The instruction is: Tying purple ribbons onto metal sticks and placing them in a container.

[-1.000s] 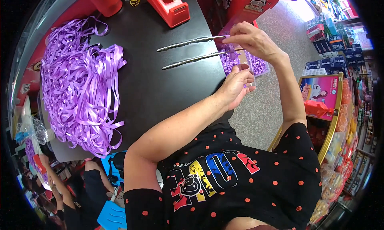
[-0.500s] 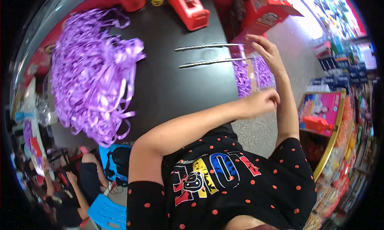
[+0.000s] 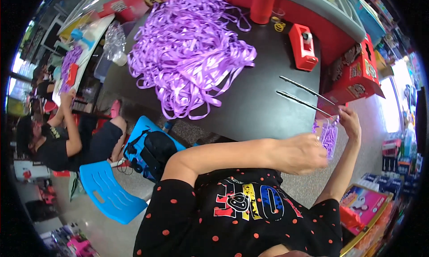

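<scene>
Since half a second ago the whole view has swung round, so the big purple ribbon heap (image 3: pixel 192 47) sits nearer its middle; the left hand (image 3: pixel 301 153) has come in front of the table's edge, and the right hand (image 3: pixel 350 122) is now down by the outer ends of the two slim metal rods (image 3: pixel 304 104).

From where I stand, the right hand's fingers are bent at those ends, with a bit of purple ribbon (image 3: pixel 335 121) beside them; whether they pinch it I can't tell. The left hand is loosely curled and blurred, and I can't tell if anything is in it. The rods run side by side from over the dark table (image 3: pixel 259 114) out past its edge, ending at the right hand and just above the left. Beneath them is a clear box (image 3: pixel 336 136) of purple ribbon pieces (image 3: pixel 329 141), partly blocked from sight by the left hand.

The heap lies well to the left of both hands. Beyond the rods stand a red tape dispenser (image 3: pixel 303 49), yellow bands (image 3: pixel 279 27) and a red cylinder (image 3: pixel 263 6); a red carton (image 3: pixel 353 73) is just past the table's end. Over to the left, a bag (image 3: pixel 156 154) rests against blue seating, and another person (image 3: pixel 53 141) sits working at a white table (image 3: pixel 85 71).
</scene>
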